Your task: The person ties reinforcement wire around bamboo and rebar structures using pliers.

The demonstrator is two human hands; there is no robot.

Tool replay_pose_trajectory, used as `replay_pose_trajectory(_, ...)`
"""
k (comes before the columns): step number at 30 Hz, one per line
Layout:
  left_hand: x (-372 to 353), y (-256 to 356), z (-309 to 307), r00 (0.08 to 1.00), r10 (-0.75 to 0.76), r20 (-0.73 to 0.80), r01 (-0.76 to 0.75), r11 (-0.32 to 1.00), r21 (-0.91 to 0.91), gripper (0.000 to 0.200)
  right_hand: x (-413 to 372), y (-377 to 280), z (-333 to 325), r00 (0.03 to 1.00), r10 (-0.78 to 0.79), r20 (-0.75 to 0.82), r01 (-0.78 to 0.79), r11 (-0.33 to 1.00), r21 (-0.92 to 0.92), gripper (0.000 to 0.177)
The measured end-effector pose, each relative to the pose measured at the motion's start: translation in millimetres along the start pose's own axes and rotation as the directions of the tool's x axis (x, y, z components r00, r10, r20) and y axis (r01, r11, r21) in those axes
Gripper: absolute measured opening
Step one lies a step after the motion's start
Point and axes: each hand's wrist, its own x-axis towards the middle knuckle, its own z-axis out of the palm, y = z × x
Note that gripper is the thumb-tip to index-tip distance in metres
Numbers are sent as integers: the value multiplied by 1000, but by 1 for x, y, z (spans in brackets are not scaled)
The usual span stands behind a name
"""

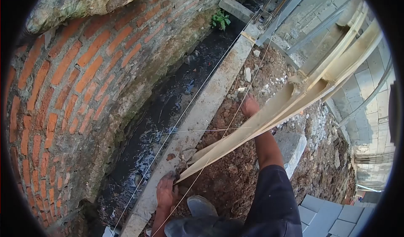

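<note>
Split bamboo poles (269,106) slant from the upper right down to the concrete beam (202,110), their lower ends resting beside it. My left hand (165,193) is at the beam's edge by the bamboo's foot, its fingers closed round a dark lump I cannot make out. Behind the bamboo, my right hand (250,106) reaches down to the soil near a small pale stone (242,89). The bamboo crosses in front of my right forearm, and the fingertips are too small to tell what they touch. A taut string (235,113) runs close to my right hand.
Left of the beam lies a channel of dark water (168,106) below a brick wall (75,81). Loose soil (231,165) and a concrete block (290,148) lie to the right. My boot (202,206) stands on the soil. Grey blocks (328,214) are at lower right.
</note>
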Motion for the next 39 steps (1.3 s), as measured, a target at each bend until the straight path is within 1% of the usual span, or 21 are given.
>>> replay_pose_trajectory(1, -2, 0, -4, 998, -48, 39, 49, 999, -4, 26, 15, 14, 36, 991, 70, -115, -68, 997, 22, 64)
replay_pose_trajectory(3, -5, 5, -14, 990, -122, 64, 123, 992, -6, 22, 35, 19, 38, 995, 92, -38, -96, 989, -112, 67)
replay_pose_trajectory(5, -5, 14, -27, 981, -164, 108, 164, 986, 9, 23, 41, 12, 31, 996, 86, -38, -88, 992, -85, 70)
replay_pose_trajectory(7, -11, 10, -22, 975, -201, 95, 201, 980, 6, 26, 53, 15, 31, 981, 125, 147, -101, 982, -160, 67)
replay_pose_trajectory(9, -19, 14, -22, 944, -293, 155, 311, 944, -111, 25, 51, 0, 17, 984, 162, 78, -142, 966, -217, 59)
replay_pose_trajectory(11, -29, 8, -11, 947, -293, 128, 308, 945, -110, 25, 57, -13, -4, 989, 133, 62, -118, 972, -204, 54)
replay_pose_trajectory(13, -24, 12, -10, 943, -314, 107, 326, 937, -129, 34, 57, -11, -11, 994, 80, 76, -46, 924, -380, 42)
replay_pose_trajectory(17, -14, 30, -10, 908, -413, 68, 418, 894, -160, 43, 49, 21, 17, 973, -146, -179, 51, 891, -452, 31)
replay_pose_trajectory(21, -25, 18, 3, 889, -457, 29, 454, 871, -187, 30, 1, -1, -8, 928, -87, -361, 21, 983, -184, 25)
replay_pose_trajectory(22, -26, 17, 4, 866, -496, 69, 498, 837, -227, 27, -15, 1, -6, 940, 102, -325, -62, 989, 134, 31)
replay_pose_trajectory(23, -31, 17, 4, 868, -491, 73, 494, 839, -230, 27, -36, 4, -3, 933, 275, -231, -155, 889, 431, 39)
replay_pose_trajectory(25, -39, 20, 5, 830, -538, 149, 557, 782, -279, 24, -99, -18, -15, 899, 431, 82, -362, 624, 692, 43)
replay_pose_trajectory(26, -41, 23, 5, 837, -523, 161, 546, 788, -284, 24, -130, -27, -17, 891, 448, 72, -369, 625, 688, 43)
replay_pose_trajectory(28, -44, 28, 1, 890, -425, 164, 453, 792, -410, 27, -186, -47, -12, 973, 109, -205, -19, 918, 397, 39)
replay_pose_trajectory(29, -45, 33, 1, 894, -413, 172, 446, 795, -412, 27, -208, -66, -9, 955, -100, -278, 158, 968, 196, 39)
replay_pose_trajectory(30, -44, 41, 4, 892, -416, 178, 449, 762, -467, 27, -227, -98, -24, 995, 83, -47, -48, 863, 504, 37)
replay_pose_trajectory(31, -41, 48, 5, 890, -416, 184, 447, 727, -521, 27, -244, -132, -45, 957, 184, 223, -289, 643, 709, 39)
replay_pose_trajectory(33, -32, 66, -12, 916, -316, 249, 402, 729, -554, 39, -271, -186, -63, 969, 84, 234, -231, 652, 723, 40)
replay_pose_trajectory(36, -29, 80, -26, 905, -225, 361, 404, 719, -565, 64, -303, -219, -29, 897, -59, 437, -340, 538, 771, 41)
replay_pose_trajectory(38, -42, 61, -7, 934, -231, 271, 345, 772, -534, 63, -311, -247, -18, 868, -96, 487, -383, 494, 780, 41)
replay_pose_trajectory(39, -43, 55, -7, 955, -234, 180, 294, 819, -494, 61, -311, -258, -13, 851, -150, 503, -428, 358, 830, 42)
